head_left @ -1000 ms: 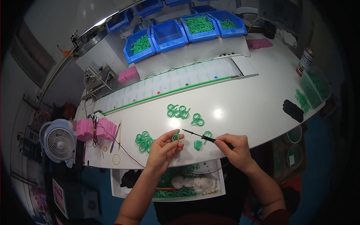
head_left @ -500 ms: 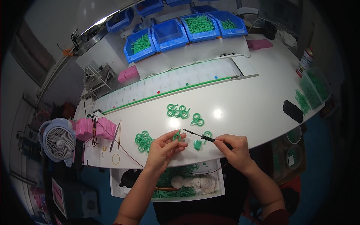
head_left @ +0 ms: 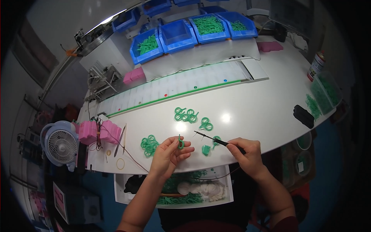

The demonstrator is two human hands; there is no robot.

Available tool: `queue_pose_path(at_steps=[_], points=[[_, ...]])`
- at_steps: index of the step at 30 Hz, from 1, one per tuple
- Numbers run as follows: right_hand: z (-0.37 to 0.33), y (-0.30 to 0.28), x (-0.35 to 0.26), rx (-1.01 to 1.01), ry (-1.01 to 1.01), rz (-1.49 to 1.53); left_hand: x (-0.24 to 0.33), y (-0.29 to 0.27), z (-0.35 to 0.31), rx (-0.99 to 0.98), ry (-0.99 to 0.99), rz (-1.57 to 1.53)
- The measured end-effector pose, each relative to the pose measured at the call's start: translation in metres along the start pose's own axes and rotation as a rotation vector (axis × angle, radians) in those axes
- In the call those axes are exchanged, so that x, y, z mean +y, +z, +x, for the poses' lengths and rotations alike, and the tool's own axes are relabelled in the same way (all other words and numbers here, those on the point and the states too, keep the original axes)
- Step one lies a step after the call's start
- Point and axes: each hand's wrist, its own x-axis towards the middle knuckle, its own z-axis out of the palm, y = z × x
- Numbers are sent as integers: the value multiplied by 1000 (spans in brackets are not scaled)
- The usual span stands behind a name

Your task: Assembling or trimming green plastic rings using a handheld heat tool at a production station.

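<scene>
We see a glossy white tabletop [head_left: 247, 112] mirroring the lamp at centre frame, smooth green plastic rings [head_left: 185, 115] on it, shiny blue plastic bins [head_left: 176, 34] at upper centre, a matt black thin-tipped tool [head_left: 218, 141], a pale plastic fan [head_left: 61, 145] at left.

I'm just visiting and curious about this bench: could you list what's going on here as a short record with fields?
Left hand: pinches a small green plastic ring part between the fingertips
Right hand: holds a thin black pointed tool, tip aimed toward the left hand
Bench: white worktable
Near the hands: loose green parts pile to the left, more green rings farther back
Behind: blue bins of green pieces
Left edge: small desk fan
</scene>
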Motion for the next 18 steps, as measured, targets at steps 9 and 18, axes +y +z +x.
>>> queue_pose_path(at_steps=[9, 18], points=[[1, 0, 1, 1, 17, 22, 0, -6, 0, -22, -15, -27], [1, -1, -1, -20, 53, 18, 0, -10, 2, -45, -24, -57]])
